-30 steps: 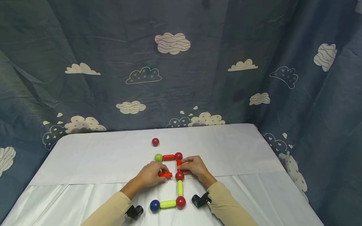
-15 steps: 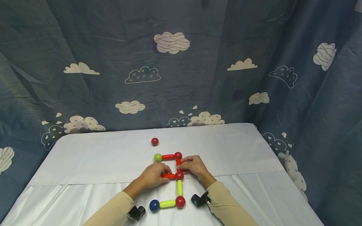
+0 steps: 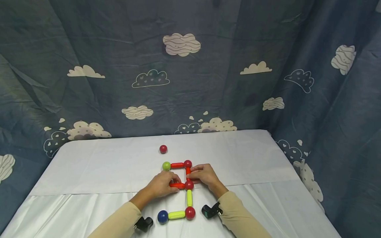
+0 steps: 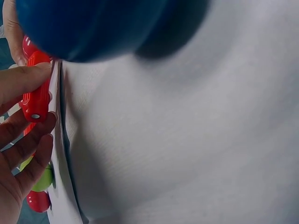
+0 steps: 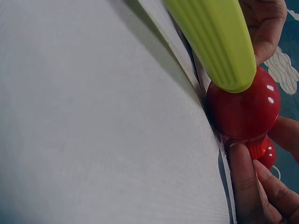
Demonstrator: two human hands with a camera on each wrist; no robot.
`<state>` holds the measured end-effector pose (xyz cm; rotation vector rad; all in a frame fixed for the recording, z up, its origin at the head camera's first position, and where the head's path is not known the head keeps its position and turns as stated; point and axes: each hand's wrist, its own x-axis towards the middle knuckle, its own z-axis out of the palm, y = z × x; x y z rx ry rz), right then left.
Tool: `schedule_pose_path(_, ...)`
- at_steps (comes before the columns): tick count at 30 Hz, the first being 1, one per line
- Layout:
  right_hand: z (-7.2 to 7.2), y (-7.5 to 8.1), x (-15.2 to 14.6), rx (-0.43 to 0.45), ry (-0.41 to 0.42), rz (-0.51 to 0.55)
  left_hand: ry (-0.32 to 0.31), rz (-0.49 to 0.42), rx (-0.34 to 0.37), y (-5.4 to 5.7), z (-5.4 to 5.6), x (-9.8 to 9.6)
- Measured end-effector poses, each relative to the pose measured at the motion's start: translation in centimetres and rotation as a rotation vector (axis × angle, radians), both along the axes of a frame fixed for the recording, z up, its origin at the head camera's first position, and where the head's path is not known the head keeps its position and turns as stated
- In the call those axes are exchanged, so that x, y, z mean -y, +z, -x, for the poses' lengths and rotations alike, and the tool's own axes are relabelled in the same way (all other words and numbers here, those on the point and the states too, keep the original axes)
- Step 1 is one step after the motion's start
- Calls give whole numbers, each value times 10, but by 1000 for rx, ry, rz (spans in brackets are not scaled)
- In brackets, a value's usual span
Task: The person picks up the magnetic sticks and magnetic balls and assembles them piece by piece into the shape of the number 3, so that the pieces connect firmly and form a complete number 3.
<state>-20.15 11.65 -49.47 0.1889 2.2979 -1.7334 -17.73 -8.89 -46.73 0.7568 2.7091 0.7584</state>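
My left hand (image 3: 160,183) pinches a red magnetic rod (image 3: 178,185) between thumb and fingers; its right end touches the middle red ball (image 3: 189,185). In the left wrist view the rod (image 4: 36,95) shows a metal tip on its near end. My right hand (image 3: 206,175) grips another red rod (image 3: 188,171), partly hidden by the fingers, linking that ball to the far red ball (image 3: 188,164). From there a third red rod (image 3: 177,165) runs left to a green ball (image 3: 166,166). A yellow-green rod (image 5: 219,42) meets the middle ball from the near side.
Nearer me, a second yellow-green rod (image 3: 176,215) joins a red ball (image 3: 190,213) to a blue ball (image 3: 162,217). One loose red ball (image 3: 163,149) lies farther back on the white cloth (image 3: 98,165). A dark cloud-patterned curtain (image 3: 208,86) hangs behind the table.
My left hand has moved slightly right and toward me, bringing its red rod from a gap away into touch with the middle red ball. The right hand has stayed in place.
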Motion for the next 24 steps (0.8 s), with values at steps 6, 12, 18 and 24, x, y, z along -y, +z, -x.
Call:
schedule_pose_path(6,0,0,1,7,-6,-11,-5,-6,0,-2,1,2)
schedule_pose_path(12,1,0,2,-8,-13,-39,-5,-88,22,0,7,11)
schedule_pose_path(18,1,2,2,3,-17,-38,64,-218,68,6,21,25)
schedule_pose_path(24,1,2,-1,21,-7,-5,257,-309,91,10,40,39)
